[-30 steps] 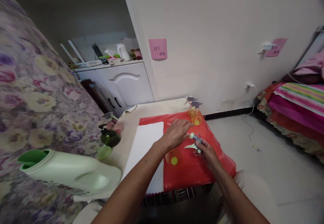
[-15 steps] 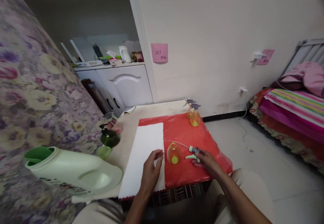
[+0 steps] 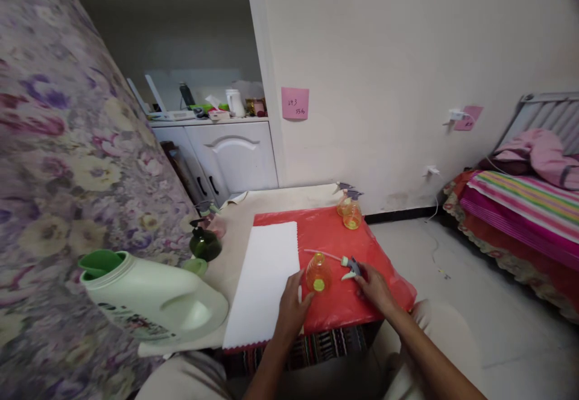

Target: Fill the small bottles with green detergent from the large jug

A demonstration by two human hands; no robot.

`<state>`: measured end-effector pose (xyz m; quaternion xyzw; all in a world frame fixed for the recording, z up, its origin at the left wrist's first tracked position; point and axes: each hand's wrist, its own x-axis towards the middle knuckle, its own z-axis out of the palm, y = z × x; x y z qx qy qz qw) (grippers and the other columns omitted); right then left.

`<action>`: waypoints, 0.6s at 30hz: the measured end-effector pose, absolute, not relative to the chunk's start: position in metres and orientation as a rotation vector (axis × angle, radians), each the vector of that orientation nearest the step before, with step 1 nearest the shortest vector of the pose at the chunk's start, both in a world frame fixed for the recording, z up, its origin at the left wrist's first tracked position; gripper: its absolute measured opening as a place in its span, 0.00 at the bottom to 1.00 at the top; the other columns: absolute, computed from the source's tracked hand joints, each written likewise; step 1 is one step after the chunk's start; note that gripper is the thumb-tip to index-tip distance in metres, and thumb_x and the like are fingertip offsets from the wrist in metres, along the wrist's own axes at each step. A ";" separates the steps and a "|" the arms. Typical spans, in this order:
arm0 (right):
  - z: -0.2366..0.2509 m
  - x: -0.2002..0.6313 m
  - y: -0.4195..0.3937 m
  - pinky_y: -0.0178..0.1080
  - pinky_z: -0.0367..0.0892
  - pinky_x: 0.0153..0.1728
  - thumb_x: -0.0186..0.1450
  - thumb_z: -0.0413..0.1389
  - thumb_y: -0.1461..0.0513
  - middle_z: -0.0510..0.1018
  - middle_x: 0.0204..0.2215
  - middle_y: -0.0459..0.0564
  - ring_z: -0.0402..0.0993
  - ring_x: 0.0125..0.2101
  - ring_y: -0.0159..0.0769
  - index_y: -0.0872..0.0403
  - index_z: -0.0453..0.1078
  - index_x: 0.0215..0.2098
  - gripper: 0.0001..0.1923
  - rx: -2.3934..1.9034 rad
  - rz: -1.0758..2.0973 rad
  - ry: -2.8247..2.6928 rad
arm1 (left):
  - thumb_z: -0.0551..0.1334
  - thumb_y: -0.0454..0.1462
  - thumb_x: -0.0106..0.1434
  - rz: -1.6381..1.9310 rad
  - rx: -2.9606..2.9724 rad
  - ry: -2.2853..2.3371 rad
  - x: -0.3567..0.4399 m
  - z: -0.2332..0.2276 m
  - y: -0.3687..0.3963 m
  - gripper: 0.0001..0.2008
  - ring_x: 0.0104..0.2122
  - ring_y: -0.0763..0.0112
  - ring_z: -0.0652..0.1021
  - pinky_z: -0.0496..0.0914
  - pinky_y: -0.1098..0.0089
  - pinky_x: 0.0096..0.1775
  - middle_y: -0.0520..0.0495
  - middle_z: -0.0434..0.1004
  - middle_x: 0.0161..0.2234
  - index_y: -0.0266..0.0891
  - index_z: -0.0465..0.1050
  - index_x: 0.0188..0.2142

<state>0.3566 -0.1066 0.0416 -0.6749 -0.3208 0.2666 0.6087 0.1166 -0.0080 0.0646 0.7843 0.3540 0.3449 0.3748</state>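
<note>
A yellow see-through bottle [image 3: 318, 274] without a top stands upright on the red plastic sheet [image 3: 335, 309]. My left hand [image 3: 293, 303] is at its left side, thumb and fingers apart; whether the fingertips touch the bottle I cannot tell. In my right hand [image 3: 373, 288] is a spray trigger head [image 3: 351, 266], grey with a pale green collar and lever. Its thin dip tube [image 3: 322, 254] points left, past the bottle's neck. A white cloth [image 3: 266, 273] with a zigzag edge lies under and beyond my left hand.
Yellow spray bottles [image 3: 351, 218] with grey heads stand at the table's far right corner. On the left are a large pale green jug [image 3: 176, 303], a dark green pump bottle [image 3: 204, 244] and a pinkish spray bottle [image 3: 218, 226]. A floral curtain [image 3: 90, 177] hangs along the left side.
My left hand has moved right, off the middle of the white cloth to the bottle's side, its fingers opening. My right hand still holds the spray trigger head, now slightly turned. The view has shifted.
</note>
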 end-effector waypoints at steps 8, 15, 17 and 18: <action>0.055 0.328 -0.112 0.50 0.69 0.44 0.53 0.58 0.59 0.80 0.41 0.52 0.76 0.37 0.47 0.50 0.72 0.46 0.21 -1.626 0.503 -0.880 | 0.62 0.36 0.55 0.821 1.987 0.875 0.126 0.054 -0.007 0.34 0.60 0.61 0.63 0.55 0.60 0.62 0.43 0.62 0.60 0.40 0.55 0.61; 0.055 0.288 -0.090 0.50 0.71 0.43 0.49 0.60 0.62 0.80 0.42 0.49 0.76 0.42 0.48 0.48 0.75 0.42 0.20 -1.521 0.561 -0.938 | 0.60 0.36 0.57 0.822 1.960 0.847 0.125 0.050 -0.003 0.33 0.60 0.62 0.63 0.56 0.62 0.61 0.44 0.63 0.60 0.42 0.55 0.62; 0.053 0.283 -0.088 0.50 0.72 0.41 0.50 0.59 0.61 0.80 0.43 0.50 0.76 0.40 0.48 0.47 0.74 0.42 0.20 -1.500 0.584 -0.942 | 0.60 0.37 0.57 0.831 1.961 0.840 0.123 0.046 -0.003 0.33 0.61 0.62 0.62 0.55 0.62 0.62 0.45 0.62 0.61 0.43 0.54 0.62; 0.052 0.282 -0.089 0.50 0.73 0.39 0.50 0.59 0.60 0.80 0.43 0.50 0.77 0.39 0.48 0.47 0.74 0.43 0.20 -1.491 0.600 -0.945 | 0.60 0.36 0.57 0.832 1.962 0.839 0.123 0.044 -0.004 0.33 0.61 0.63 0.62 0.55 0.62 0.62 0.45 0.61 0.61 0.43 0.54 0.62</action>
